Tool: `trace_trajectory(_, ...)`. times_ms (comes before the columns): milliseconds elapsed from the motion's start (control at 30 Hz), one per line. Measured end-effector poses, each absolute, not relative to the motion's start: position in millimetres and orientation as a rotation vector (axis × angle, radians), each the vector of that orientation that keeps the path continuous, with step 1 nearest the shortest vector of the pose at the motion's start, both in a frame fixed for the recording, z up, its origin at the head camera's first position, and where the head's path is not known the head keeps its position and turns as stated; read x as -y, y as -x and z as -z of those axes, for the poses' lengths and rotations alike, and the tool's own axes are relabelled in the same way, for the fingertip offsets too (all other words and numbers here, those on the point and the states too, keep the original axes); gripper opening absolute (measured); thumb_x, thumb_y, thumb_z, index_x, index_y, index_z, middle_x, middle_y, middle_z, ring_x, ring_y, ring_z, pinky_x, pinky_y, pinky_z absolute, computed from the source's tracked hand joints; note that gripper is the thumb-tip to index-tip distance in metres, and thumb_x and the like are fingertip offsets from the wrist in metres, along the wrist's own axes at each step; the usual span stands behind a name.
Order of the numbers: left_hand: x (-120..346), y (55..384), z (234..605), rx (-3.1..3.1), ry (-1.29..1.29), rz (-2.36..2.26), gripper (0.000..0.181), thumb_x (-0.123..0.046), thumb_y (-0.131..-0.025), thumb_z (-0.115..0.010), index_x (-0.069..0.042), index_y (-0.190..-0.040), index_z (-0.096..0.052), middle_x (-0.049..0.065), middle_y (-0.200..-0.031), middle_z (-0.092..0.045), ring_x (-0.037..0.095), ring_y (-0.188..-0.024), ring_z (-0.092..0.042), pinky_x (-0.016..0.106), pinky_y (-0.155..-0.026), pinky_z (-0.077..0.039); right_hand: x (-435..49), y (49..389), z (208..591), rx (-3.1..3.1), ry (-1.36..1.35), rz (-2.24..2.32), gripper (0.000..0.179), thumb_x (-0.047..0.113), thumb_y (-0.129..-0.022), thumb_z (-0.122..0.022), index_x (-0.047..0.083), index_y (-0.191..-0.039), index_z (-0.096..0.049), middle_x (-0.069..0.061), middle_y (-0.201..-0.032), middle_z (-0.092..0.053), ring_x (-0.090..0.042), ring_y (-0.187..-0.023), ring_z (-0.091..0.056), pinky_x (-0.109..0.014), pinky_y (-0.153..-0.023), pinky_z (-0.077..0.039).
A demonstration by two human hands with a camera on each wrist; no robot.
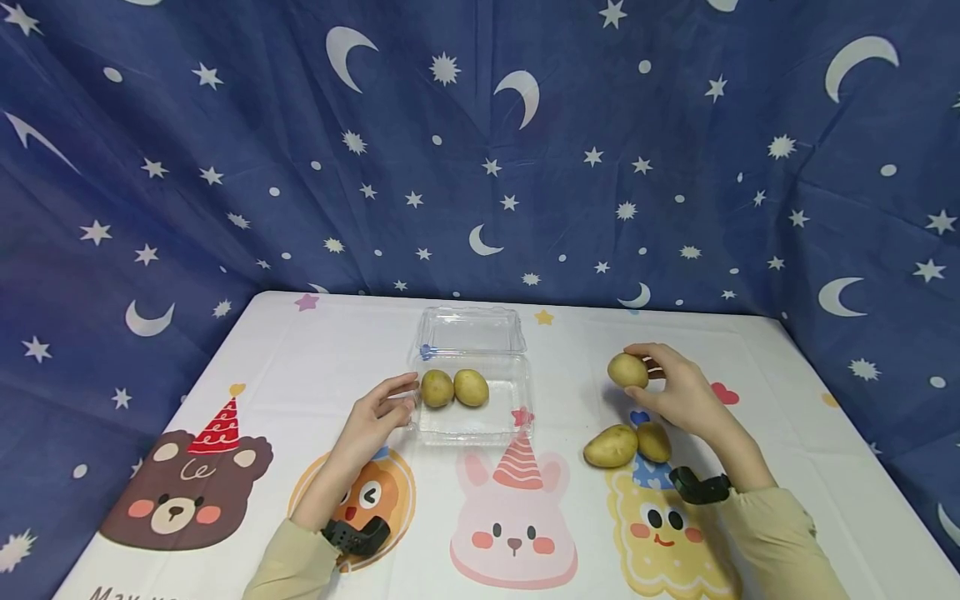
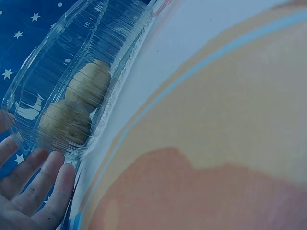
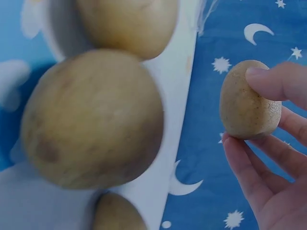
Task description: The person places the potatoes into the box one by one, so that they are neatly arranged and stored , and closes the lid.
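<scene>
Between thumb and fingers, my right hand [image 1: 678, 392] holds a potato [image 1: 627, 371] above the right part of the table. The right wrist view shows the thumb pressed on one side of this potato [image 3: 247, 103]. Below that hand lie more potatoes [image 1: 611, 446], one of them large and close in the right wrist view. My left hand [image 1: 378, 417] is at the left wall of a clear plastic clamshell box [image 1: 502, 425], fingers spread loosely with the tips right at the wall. Inside the box two potatoes [image 1: 471, 388] sit side by side, also seen through the ribbed plastic in the left wrist view.
The box's lid [image 1: 471, 329] stands open toward the back, with a small blue mark at its hinge. A white tablecloth [image 1: 337, 342] with cartoon animals covers the table. Behind it hangs a dark blue curtain [image 1: 420, 208] with moons and stars.
</scene>
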State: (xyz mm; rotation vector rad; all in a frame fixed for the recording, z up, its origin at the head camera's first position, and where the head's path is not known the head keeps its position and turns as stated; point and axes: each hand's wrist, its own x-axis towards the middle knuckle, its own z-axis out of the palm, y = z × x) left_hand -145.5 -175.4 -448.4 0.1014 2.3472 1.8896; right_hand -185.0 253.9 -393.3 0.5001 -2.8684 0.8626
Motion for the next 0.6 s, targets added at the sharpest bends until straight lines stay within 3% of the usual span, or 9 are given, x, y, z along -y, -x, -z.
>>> trace_trajectory(600,175,146,448,-2.355,-0.086,-1.872,0.044,-0.016,-0.098,-0.054,-0.013,-0.141,-0.047,0.013,-0.143,-0.051,0.032,-0.127,-0.053,0.023,-0.088,-0.054,-226,178,370,2.762,-0.637,-0.877,0.053,0.005,-0.077,-0.078,0.008,-0.125,-0.057,-0.008,-0.118,-0.062,-0.022,-0.101,-0.061,-0.039,-0.085,-0.055)
